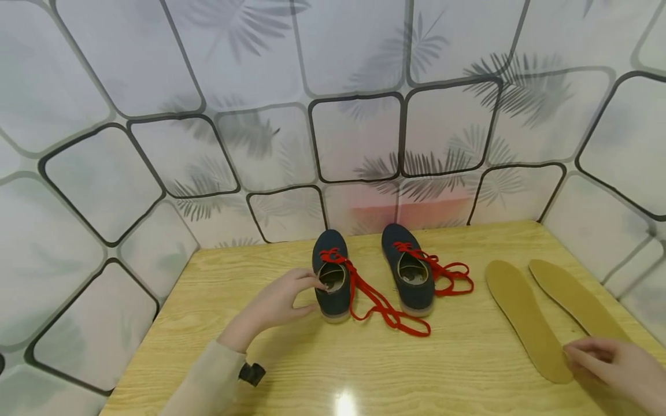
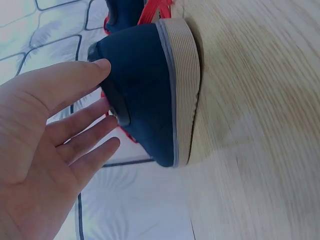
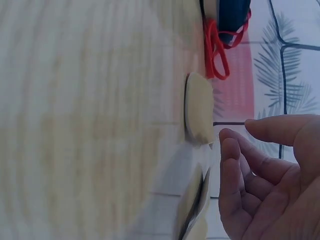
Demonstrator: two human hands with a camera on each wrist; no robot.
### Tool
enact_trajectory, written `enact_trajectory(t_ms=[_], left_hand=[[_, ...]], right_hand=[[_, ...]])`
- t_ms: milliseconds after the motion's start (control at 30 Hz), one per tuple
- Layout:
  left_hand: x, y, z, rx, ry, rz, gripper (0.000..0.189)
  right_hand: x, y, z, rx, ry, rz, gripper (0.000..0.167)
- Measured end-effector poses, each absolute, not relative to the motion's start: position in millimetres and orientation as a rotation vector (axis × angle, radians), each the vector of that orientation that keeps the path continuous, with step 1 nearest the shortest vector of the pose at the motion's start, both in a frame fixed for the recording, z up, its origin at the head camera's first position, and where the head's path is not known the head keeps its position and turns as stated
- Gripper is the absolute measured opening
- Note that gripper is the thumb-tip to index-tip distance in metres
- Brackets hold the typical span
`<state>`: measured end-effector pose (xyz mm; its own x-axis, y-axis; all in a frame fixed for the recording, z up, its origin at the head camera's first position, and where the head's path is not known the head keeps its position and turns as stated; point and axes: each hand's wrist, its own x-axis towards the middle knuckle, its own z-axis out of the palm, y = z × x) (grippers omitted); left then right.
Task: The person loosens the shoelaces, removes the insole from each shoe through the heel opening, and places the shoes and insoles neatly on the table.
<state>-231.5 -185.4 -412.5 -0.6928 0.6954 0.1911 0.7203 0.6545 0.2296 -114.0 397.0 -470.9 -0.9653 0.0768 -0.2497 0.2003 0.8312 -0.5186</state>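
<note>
Two dark blue lace-up shoes with red laces stand on the table. At the left shoe, my left hand reaches in from the left, fingertips at its opening. The left wrist view shows the thumb over the heel end of that shoe, other fingers loosely bent beside the collar. The right shoe stands untouched. On the right lie two tan insoles, a nearer-left one and a right one. My right hand hovers beside them, fingers loosely bent, a gap between thumb and fingertips, holding nothing.
Loose red laces trail from the left shoe across the wooden table. More red lace loops beside the right shoe. Patterned white sheeting rises behind the table and along both sides.
</note>
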Motion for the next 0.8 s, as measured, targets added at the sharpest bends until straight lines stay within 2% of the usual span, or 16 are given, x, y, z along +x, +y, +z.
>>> enact_trajectory(t_ms=[200, 533, 800], left_hand=[[-225, -203, -412, -1.133, -2.795, -0.452, 0.031], [-209, -229, -417, -0.981, -2.965, -0.364, 0.021], [-188, -236, -424, -0.851, -2.983, -0.241, 0.019]], right_hand=[[-124, 384, -458, 0.127, 2.873, -0.761, 0.046], [-140, 354, -443, -0.090, 3.079, -0.628, 0.023], [-150, 322, -434, -0.188, 3.134, -0.541, 0.016]])
